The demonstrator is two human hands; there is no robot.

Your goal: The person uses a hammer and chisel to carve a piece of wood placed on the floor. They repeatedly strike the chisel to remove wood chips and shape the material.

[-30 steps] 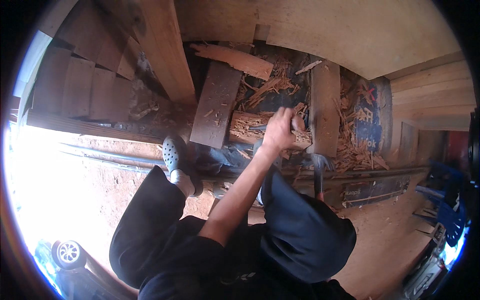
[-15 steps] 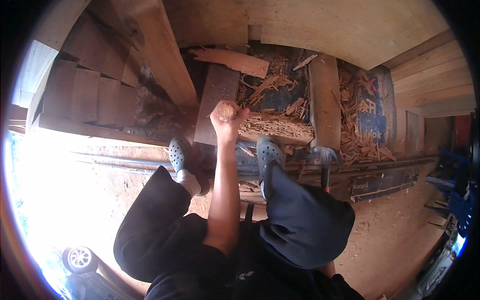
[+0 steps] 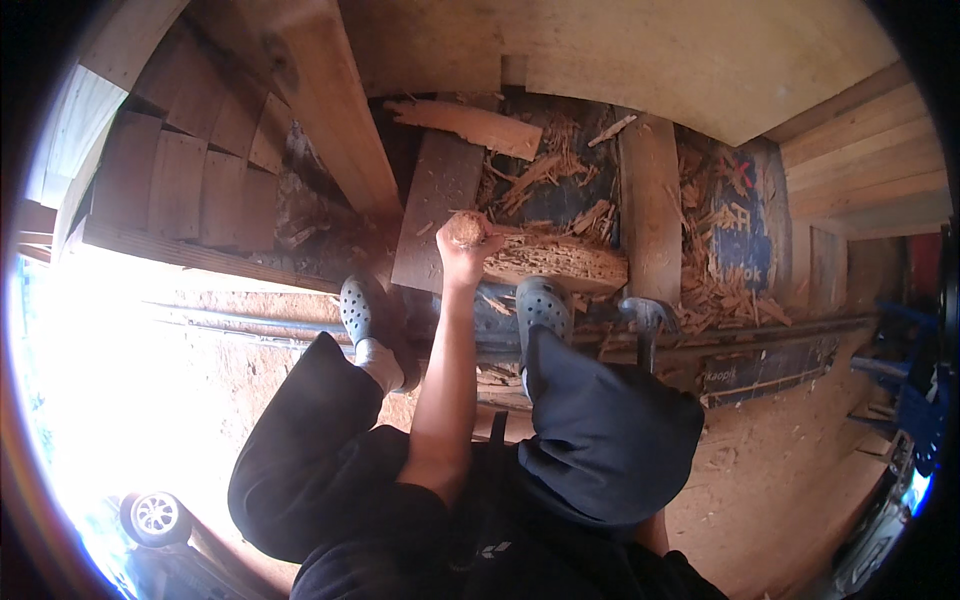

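In the head view, the left hand (image 3: 462,256) rises from the lower edge with its grip closed around a brown piece with a rounded end (image 3: 467,230). That end faces the camera, so the length below it is hidden. The piece is beside the left end of a gouged wood block (image 3: 580,264), at the inner edge of the left plank (image 3: 432,215); whether it touches the block cannot be told.

The left plank and the right plank (image 3: 652,210) wall in a trough-like space with a dark bottom. Inside lie splinters and shavings (image 3: 540,180), heaped loosely toward the far part, with the gouged block across the near end. A longer torn strip (image 3: 485,128) lies over the far left corner. To the right of the right plank, a second bay holds more wood chips (image 3: 730,298), thickest at its near end, over a blue printed sheet (image 3: 742,240).

The right hand is out of sight, so its grip cannot be told; only a bit of right forearm (image 3: 653,533) shows below the knee. A hammer (image 3: 648,316) stands head up near the right clog (image 3: 545,308), the lower part of its handle hidden behind the right leg.
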